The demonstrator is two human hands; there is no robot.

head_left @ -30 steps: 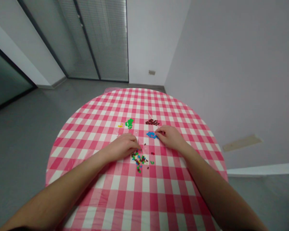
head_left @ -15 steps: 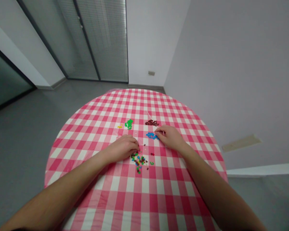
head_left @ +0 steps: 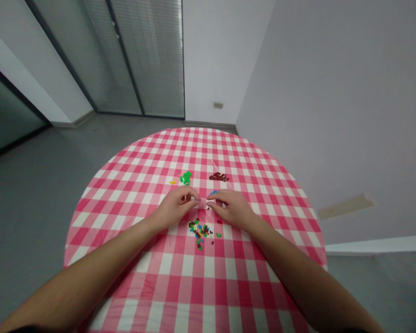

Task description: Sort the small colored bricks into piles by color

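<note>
My left hand [head_left: 176,206] and my right hand [head_left: 229,207] meet at their fingertips above the red-and-white checked round table [head_left: 194,286]. Both are pinched closed. Whatever is held between the fingertips is too small to make out. Just below them lies a mixed pile of small coloured beads [head_left: 201,230]. A green pile [head_left: 186,177], a dark brown pile [head_left: 219,176] and a few yellow pieces [head_left: 173,181] lie beyond the hands. A bit of the blue pile [head_left: 213,192] shows above my right hand, mostly hidden by it.
The table stands in a room corner, with a grey wall [head_left: 333,115] close on the right. Grey floor [head_left: 38,185] lies to the left, and glass doors with blinds [head_left: 142,55] stand at the back.
My right hand has moved left from the blue pile, and my left hand has lifted from the mixed pile. Their fingertips now meet in the middle.
</note>
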